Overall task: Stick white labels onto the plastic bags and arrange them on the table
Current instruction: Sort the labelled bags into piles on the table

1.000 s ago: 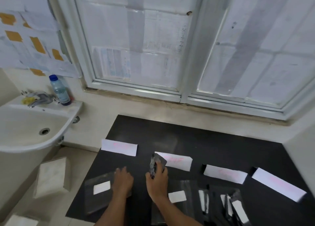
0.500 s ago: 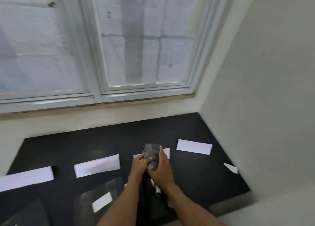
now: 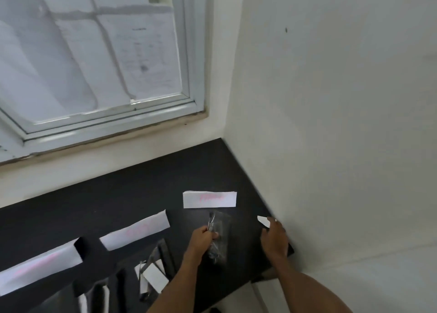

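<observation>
A small clear plastic bag point(image 3: 220, 236) lies on the black table point(image 3: 142, 194), just below the rightmost white paper strip point(image 3: 209, 199) with pink writing. My left hand point(image 3: 203, 239) pinches the bag's left edge. My right hand point(image 3: 275, 240) is off the bag, near the table's right edge, its loosely bent fingers reaching a small white label scrap point(image 3: 263, 221) by the wall. Whether the fingertips touch the scrap is unclear.
Two more white strips point(image 3: 136, 230) point(image 3: 40, 267) lie in a row to the left. Several clear bags with white labels point(image 3: 153, 276) are piled at the table's front. The wall point(image 3: 331, 147) borders the table's right side, the window point(image 3: 94, 64) its back.
The view has swung to the right. My right hand let go of the bag and moved right to the white scrap. My left hand brought the bag down under the rightmost strip.
</observation>
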A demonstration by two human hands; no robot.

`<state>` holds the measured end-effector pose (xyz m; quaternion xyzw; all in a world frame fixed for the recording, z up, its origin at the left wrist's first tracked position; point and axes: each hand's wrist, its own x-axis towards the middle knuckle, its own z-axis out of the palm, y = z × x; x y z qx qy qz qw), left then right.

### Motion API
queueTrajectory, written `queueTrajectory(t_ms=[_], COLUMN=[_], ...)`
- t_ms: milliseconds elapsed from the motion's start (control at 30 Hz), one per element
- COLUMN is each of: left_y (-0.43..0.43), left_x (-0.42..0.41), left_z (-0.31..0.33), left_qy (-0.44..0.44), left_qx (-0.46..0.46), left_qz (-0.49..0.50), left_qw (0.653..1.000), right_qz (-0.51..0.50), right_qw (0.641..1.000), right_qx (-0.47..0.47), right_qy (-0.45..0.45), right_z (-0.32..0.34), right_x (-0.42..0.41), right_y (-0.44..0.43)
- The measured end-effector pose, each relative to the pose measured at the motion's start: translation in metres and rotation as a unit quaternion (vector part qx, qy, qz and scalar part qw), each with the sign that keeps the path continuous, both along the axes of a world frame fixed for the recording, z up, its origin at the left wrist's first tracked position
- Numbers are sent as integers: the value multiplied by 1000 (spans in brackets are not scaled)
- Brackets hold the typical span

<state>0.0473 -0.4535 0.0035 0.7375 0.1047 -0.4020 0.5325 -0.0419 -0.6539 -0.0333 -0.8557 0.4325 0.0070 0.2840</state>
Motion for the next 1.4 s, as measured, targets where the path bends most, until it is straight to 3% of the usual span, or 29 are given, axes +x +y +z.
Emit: queueTrajectory(t_ms=[367, 500, 600, 733, 833, 967, 1067, 1233, 1333, 1400], left_y=[-24, -25, -19, 3, 24, 68, 103, 181, 237, 279], left_x=[11, 16, 18, 28, 25, 21, 14, -2, -11, -19], left_z=[-34, -33, -28, -33, -1, 23, 40, 47, 58, 62], left_qy=[69, 97, 138, 174, 180, 136, 119, 29, 31, 32], left_qx=[23, 5, -23, -94, -131, -154, -173, -127, -130, -108], left_qz=[53, 103, 141, 176, 158, 185, 139, 104, 77, 43], left_qw=[996, 990, 980, 964, 962, 961, 968, 986, 988, 993], right_qz=[34, 36, 212, 444, 510, 558, 586, 610, 455, 329], right_qw=[987, 985, 935, 818, 775, 741, 724, 732, 830, 892], right_qx=[-124, -142, -179, -231, -247, -253, -235, -174, -38, 41], right_qy=[95, -87, -220, -283, -280, -274, -277, -249, -320, -307], right_z=[-29, -25, -7, 13, 18, 31, 44, 62, 72, 71], right_x=[35, 38, 45, 44, 42, 44, 42, 19, 18, 23], right_y=[-17, -14, 8, 54, 74, 103, 132, 202, 253, 293])
